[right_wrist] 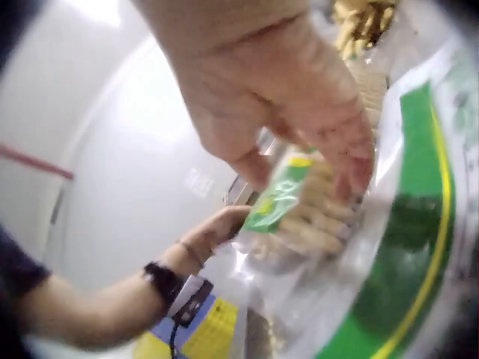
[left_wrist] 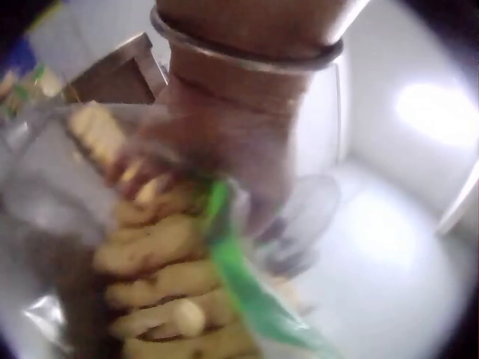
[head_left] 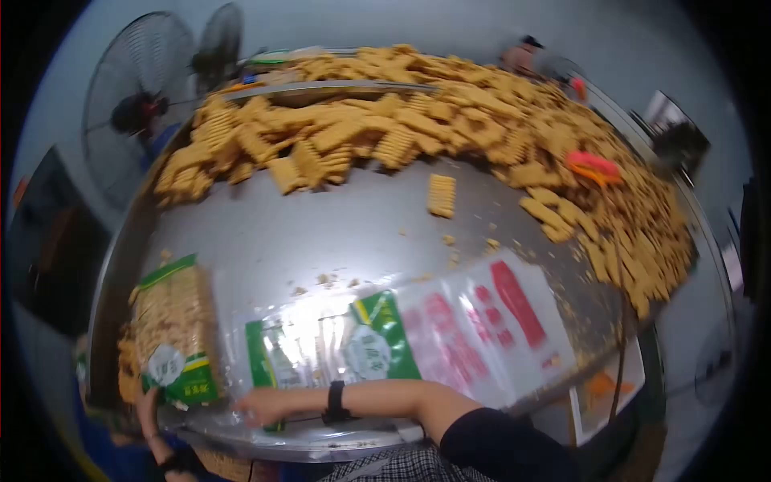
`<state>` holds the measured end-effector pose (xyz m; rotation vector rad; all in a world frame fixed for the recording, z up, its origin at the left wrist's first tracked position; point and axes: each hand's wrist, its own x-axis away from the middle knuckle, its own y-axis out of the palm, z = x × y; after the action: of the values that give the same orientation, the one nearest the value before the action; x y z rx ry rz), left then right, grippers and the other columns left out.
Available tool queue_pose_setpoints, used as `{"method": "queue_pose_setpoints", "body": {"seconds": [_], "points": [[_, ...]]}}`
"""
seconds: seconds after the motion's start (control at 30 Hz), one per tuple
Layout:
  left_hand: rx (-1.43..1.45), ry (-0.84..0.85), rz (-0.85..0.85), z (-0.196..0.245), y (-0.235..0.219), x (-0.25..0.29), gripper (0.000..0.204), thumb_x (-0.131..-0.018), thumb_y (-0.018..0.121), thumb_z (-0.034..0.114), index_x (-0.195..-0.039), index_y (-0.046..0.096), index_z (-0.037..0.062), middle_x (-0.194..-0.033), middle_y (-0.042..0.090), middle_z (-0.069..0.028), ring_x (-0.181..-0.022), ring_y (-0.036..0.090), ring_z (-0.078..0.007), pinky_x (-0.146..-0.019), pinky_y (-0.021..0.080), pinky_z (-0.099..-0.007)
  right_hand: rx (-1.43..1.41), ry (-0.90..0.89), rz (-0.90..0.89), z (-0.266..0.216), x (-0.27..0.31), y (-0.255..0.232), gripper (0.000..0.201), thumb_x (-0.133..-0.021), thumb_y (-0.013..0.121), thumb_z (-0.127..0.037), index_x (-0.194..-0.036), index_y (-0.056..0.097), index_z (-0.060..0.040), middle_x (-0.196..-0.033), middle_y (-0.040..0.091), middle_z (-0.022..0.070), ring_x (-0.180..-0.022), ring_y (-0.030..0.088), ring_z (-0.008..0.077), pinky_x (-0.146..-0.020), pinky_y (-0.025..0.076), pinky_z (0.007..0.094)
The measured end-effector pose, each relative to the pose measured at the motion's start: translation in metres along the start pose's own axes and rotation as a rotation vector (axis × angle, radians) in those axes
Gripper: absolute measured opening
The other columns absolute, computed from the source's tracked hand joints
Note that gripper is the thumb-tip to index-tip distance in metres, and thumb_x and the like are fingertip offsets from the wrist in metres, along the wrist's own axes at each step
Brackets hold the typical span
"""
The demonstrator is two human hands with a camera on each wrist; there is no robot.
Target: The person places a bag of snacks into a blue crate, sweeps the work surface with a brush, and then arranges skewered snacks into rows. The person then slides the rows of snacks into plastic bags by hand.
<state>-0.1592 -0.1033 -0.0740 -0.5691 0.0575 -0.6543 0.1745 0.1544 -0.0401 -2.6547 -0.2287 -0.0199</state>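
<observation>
A filled clear bag of ridged biscuits (head_left: pixel 181 321), with green and yellow printed ends, stands at the left corner of the metal table. My left hand (head_left: pixel 148 411) grips its near lower end. In the left wrist view, the fingers (left_wrist: pixel 142 179) and thumb of that hand straddle the bag's green edge (left_wrist: pixel 239 277), with stacked biscuits (left_wrist: pixel 165 247) below. My right hand (head_left: pixel 259 406) reaches across to the bag's right side, above flat printed bags (head_left: pixel 373 345). In the right wrist view its fingers (right_wrist: pixel 348 153) and thumb are bent apart, with the filled bag (right_wrist: pixel 310 217) showing beyond them.
Large heaps of biscuits (head_left: pixel 482 120) line the table's back and right side. A single biscuit (head_left: pixel 442 196) lies on the bare metal (head_left: pixel 321 225). Red-printed clear bags (head_left: pixel 482 321) lie at the front right. A white bin (head_left: pixel 634 377) stands below, and fans (head_left: pixel 136 104) stand back left.
</observation>
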Motion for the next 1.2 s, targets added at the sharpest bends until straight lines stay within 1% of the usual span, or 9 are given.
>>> {"method": "queue_pose_setpoints", "body": {"seconds": [0.13,0.23,0.37,0.5,0.63,0.7,0.77,0.9,1.2], "points": [[-0.912,-0.103,0.186,0.138,0.031,0.053,0.073,-0.077,0.065,0.007,-0.143,0.033,0.0005,-0.136,0.046,-0.0233,-0.125,0.046,-0.0353,-0.102,0.038,-0.0409,0.017,-0.071,-0.297,-0.024,0.131,-0.009,0.056,-0.077,0.063,-0.024,-0.129,0.052,-0.0054,-0.090,0.067,0.0138,-0.083,0.064,0.0311,-0.073,0.050,0.0407],[-0.999,0.123,0.283,0.160,0.048,0.064,0.073,-0.082,0.063,0.005,-0.147,0.028,0.0085,-0.147,0.033,-0.0216,-0.134,0.033,-0.0392,-0.105,0.035,-0.0461,-0.005,0.241,-0.478,-0.030,0.243,-0.015,0.055,-0.079,0.064,-0.026,-0.130,0.053,-0.0084,-0.101,0.068,0.0138,-0.096,0.063,0.0303,-0.082,0.048,0.0397],[-0.657,0.518,0.147,0.250,0.099,0.109,0.074,-0.077,0.059,-0.006,-0.145,0.030,0.0054,-0.144,0.036,-0.0201,-0.135,0.033,-0.0363,-0.109,0.029,-0.0412,-0.138,0.618,-0.128,-0.057,0.404,0.001,0.046,-0.085,0.059,-0.023,-0.128,0.054,-0.0080,-0.100,0.068,0.0116,-0.093,0.064,0.0267,-0.080,0.049,0.0375],[-0.741,0.659,-0.009,0.314,0.162,0.144,0.076,-0.075,0.060,-0.006,-0.145,0.032,0.0060,-0.143,0.038,-0.0203,-0.132,0.036,-0.0361,-0.109,0.030,-0.0414,0.023,1.187,0.620,-0.069,0.559,0.021,0.043,-0.082,0.063,-0.025,-0.122,0.057,-0.0085,-0.095,0.068,0.0116,-0.088,0.064,0.0286,-0.077,0.050,0.0382],[-0.718,0.815,-0.060,0.371,0.251,0.198,0.073,-0.076,0.064,-0.002,-0.142,0.036,0.0060,-0.139,0.043,-0.0199,-0.127,0.042,-0.0371,-0.106,0.035,-0.0404,0.871,1.570,1.279,-0.056,0.737,0.042,0.064,-0.073,0.073,-0.025,-0.127,0.049,0.0007,-0.125,0.053,0.0235,-0.115,0.050,0.0390,-0.095,0.042,0.0435],[-0.718,0.832,-0.102,0.406,0.299,0.235,0.069,-0.077,0.066,0.002,-0.140,0.039,0.0061,-0.135,0.047,-0.0185,-0.123,0.047,-0.0368,-0.103,0.039,-0.0399,0.621,1.833,1.393,-0.030,0.812,0.063,0.075,-0.070,0.075,-0.023,-0.132,0.042,0.0047,-0.135,0.042,0.0266,-0.124,0.040,0.0422,-0.102,0.034,0.0471],[-0.644,0.862,-0.214,0.443,0.345,0.270,0.066,-0.077,0.069,0.008,-0.137,0.042,0.0051,-0.130,0.051,-0.0182,-0.117,0.051,-0.0368,-0.099,0.042,-0.0396,0.511,1.632,1.522,0.054,0.927,0.135,0.071,-0.073,0.074,-0.025,-0.130,0.045,0.0040,-0.121,0.055,0.0245,-0.114,0.051,0.0405,-0.094,0.041,0.0472],[-0.541,0.972,-0.365,0.483,0.428,0.298,0.063,-0.078,0.070,0.015,-0.135,0.044,0.0054,-0.126,0.054,-0.0166,-0.109,0.056,-0.0344,-0.093,0.046,-0.0395,0.513,1.457,1.691,0.051,0.923,0.135,0.027,-0.088,0.061,-0.023,-0.098,0.060,0.0024,-0.075,0.062,0.0095,-0.070,0.060,0.0221,-0.065,0.048,0.0345],[-0.216,1.235,-0.555,0.546,0.552,0.305,0.056,-0.090,0.060,0.031,-0.136,0.042,0.0050,-0.110,0.062,-0.0163,-0.087,0.064,-0.0299,-0.078,0.052,-0.0393,0.384,1.089,1.650,0.001,0.882,0.113,0.040,-0.086,0.069,-0.027,-0.107,0.062,0.0055,-0.086,0.066,0.0152,-0.079,0.061,0.0237,-0.068,0.049,0.0362]]}}
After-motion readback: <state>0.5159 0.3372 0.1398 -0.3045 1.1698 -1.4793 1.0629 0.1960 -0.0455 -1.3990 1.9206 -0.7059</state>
